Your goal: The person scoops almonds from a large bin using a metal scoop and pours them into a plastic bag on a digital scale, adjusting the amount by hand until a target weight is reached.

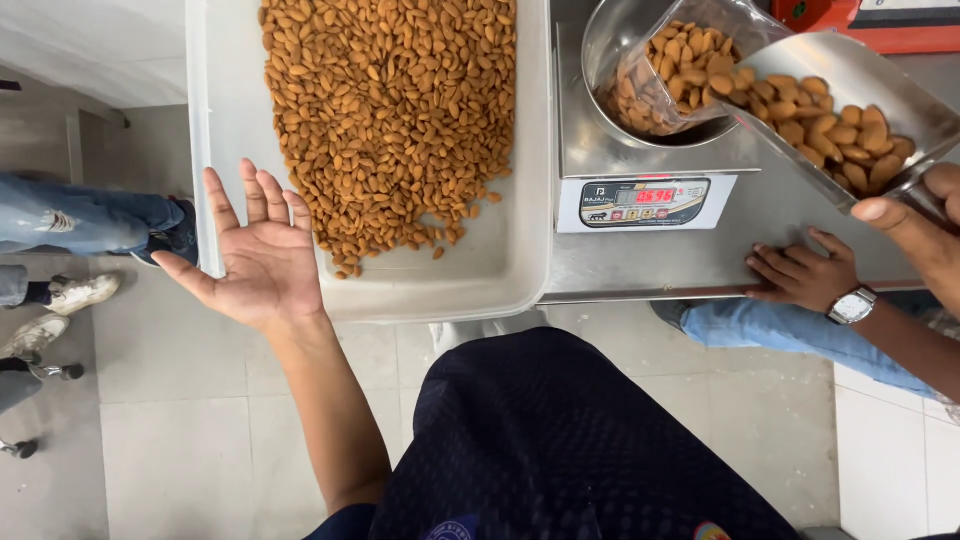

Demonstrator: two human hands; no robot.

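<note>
The left hand [262,255] hovers open, palm up and holding nothing, at the near left corner of the white tray [520,250], whose almonds [390,110] lie heaped toward its far side. At the right edge, the right hand [925,225] grips a metal scoop [860,75] of almonds, tipped toward a clear bag [665,75] in the scale's steel bowl [600,50]; another person's hand [805,275] with a wristwatch rests on the scale's near edge.

Pale grey tiled floor [180,400] under even, soft light – thin grout lines cross it – and a stainless steel counter [650,260] along the top, white wall [90,50] upper left
</note>
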